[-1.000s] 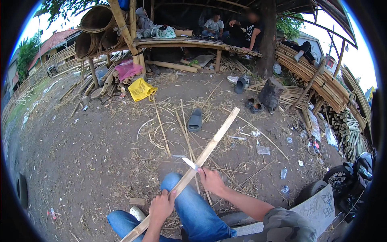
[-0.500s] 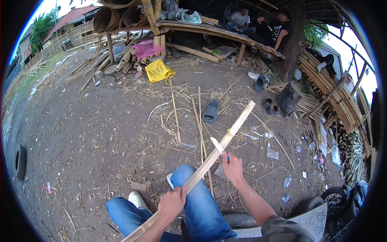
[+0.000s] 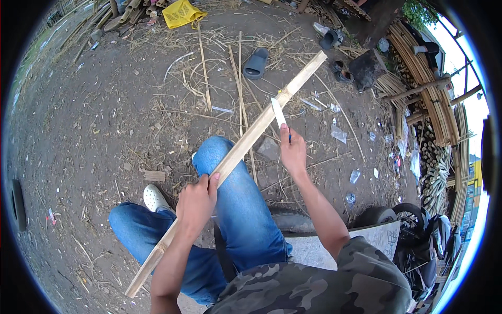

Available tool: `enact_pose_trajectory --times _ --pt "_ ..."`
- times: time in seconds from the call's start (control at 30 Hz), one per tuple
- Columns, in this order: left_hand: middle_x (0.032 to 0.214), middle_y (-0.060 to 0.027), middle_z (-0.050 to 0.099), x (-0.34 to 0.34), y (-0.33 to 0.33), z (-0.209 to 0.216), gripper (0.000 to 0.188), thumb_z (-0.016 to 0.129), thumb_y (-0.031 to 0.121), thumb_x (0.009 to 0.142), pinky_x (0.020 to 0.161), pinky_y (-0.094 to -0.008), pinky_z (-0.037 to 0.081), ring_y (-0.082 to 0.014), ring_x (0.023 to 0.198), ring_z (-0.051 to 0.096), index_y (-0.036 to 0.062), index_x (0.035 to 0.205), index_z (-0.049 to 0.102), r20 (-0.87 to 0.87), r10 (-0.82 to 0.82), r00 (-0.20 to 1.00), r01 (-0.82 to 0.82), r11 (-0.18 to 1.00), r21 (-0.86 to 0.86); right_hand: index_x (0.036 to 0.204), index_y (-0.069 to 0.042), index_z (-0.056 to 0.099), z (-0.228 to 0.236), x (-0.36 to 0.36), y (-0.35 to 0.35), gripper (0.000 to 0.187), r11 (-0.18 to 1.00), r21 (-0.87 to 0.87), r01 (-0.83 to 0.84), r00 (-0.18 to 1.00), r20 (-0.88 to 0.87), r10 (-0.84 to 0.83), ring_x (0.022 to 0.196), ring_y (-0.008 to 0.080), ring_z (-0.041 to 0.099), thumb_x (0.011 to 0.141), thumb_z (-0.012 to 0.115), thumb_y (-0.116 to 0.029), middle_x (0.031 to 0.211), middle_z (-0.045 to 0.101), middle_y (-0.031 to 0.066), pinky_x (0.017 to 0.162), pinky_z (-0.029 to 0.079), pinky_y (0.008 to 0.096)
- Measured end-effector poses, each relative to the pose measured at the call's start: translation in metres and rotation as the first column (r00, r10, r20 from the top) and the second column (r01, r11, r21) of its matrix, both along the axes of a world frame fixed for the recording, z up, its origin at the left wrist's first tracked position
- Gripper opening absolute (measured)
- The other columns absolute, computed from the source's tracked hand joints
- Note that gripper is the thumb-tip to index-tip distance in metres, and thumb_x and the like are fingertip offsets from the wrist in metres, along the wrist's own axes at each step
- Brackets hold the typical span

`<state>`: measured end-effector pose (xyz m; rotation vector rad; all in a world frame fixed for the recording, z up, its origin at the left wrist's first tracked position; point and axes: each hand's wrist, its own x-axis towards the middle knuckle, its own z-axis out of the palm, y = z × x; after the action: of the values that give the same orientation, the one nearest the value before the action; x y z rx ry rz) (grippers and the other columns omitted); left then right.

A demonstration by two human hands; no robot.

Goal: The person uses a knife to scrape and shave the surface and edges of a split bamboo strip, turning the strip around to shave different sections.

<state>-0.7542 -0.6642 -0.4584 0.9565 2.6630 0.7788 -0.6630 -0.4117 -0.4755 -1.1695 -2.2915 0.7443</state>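
A long split bamboo strip (image 3: 251,137) lies slantwise over my raised knee, its far end reaching up and to the right. My left hand (image 3: 196,203) is closed around the strip just below the knee. In my right hand (image 3: 293,149) is a knife (image 3: 277,113) with a pale blade and a bit of blue at the handle. The blade rests against the right edge of the strip, below a joint in the bamboo. Most of the handle is hidden by my fingers.
A dark slide sandal (image 3: 255,63) lies ahead among thin bamboo slivers. Farther off are a yellow perforated bag (image 3: 182,13) and a stump (image 3: 367,69). Bamboo poles (image 3: 426,99) are stacked at the right. A motorcycle (image 3: 426,235) stands at the lower right, and a tyre (image 3: 18,205) at the left.
My view has tipped downward, so the shelter has mostly left the picture and the camouflage shirt shows more. Both hands keep their hold; the knife still meets the strip below the joint.
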Motion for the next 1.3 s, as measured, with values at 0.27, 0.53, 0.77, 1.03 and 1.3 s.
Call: enact_pose_trajectory --times 0.27,0.53,0.77,1.03,1.3 --pt "0.061 -0.0250 0.060 -0.001 -0.010 0.000 0.043 0.047 0.039 0.100 0.055 -0.0530 0.050 -0.0456 0.061 0.062 0.0021 0.081 0.062 0.123 -0.003 0.992 0.003 1.000 0.003 0.082 0.004 0.059 0.004 0.021 -0.013 0.054 0.983 -0.181 -0.033 0.999 -0.007 0.032 0.053 0.0261 0.045 0.101 0.044 -0.043 0.057 0.048 0.0171 0.055 0.039 0.0412" --pt "0.063 -0.0267 0.060 -0.002 -0.002 0.003 0.044 0.046 0.039 0.100 0.057 -0.0545 0.049 -0.0474 0.062 0.062 0.0017 0.083 0.061 0.159 0.012 0.987 -0.004 0.999 -0.050 0.082 0.004 0.060 0.018 -0.024 0.006 0.056 0.989 -0.137 -0.051 0.999 0.002 0.052 0.053 0.0333 0.049 0.101 0.043 -0.046 0.057 0.050 0.0197 0.057 0.040 0.0447" --pt "0.062 -0.0268 0.059 -0.003 -0.004 0.008 0.045 0.045 0.039 0.101 0.056 -0.0551 0.048 -0.0481 0.062 0.061 0.0014 0.082 0.061 0.200 0.017 0.980 0.000 0.997 -0.082 0.081 0.004 0.057 0.011 -0.014 -0.013 0.056 0.950 -0.302 -0.073 0.997 -0.051 0.060 0.053 0.0256 0.043 0.101 0.043 -0.046 0.057 0.049 0.0184 0.056 0.042 0.0402" --pt "0.061 -0.0265 0.059 -0.001 -0.004 0.007 0.045 0.044 0.038 0.101 0.056 -0.0545 0.047 -0.0471 0.061 0.060 0.0012 0.080 0.059 0.169 0.018 0.985 -0.008 0.998 -0.060 0.080 0.002 0.060 0.017 0.005 -0.054 0.048 0.952 -0.289 -0.103 0.995 -0.037 0.097 0.051 0.0269 0.053 0.101 0.048 -0.040 0.057 0.052 0.0190 0.054 0.042 0.0416" --pt "0.059 -0.0263 0.057 -0.001 0.000 0.006 0.045 0.046 0.037 0.101 0.055 -0.0547 0.046 -0.0466 0.059 0.060 0.0009 0.076 0.058 0.171 0.030 0.985 -0.018 0.997 -0.072 0.085 0.002 0.062 0.023 -0.024 0.026 0.051 0.999 -0.023 -0.042 0.999 0.016 0.043 0.063 0.0475 0.054 0.100 0.044 -0.043 0.065 0.057 0.0269 0.061 0.043 0.0500"
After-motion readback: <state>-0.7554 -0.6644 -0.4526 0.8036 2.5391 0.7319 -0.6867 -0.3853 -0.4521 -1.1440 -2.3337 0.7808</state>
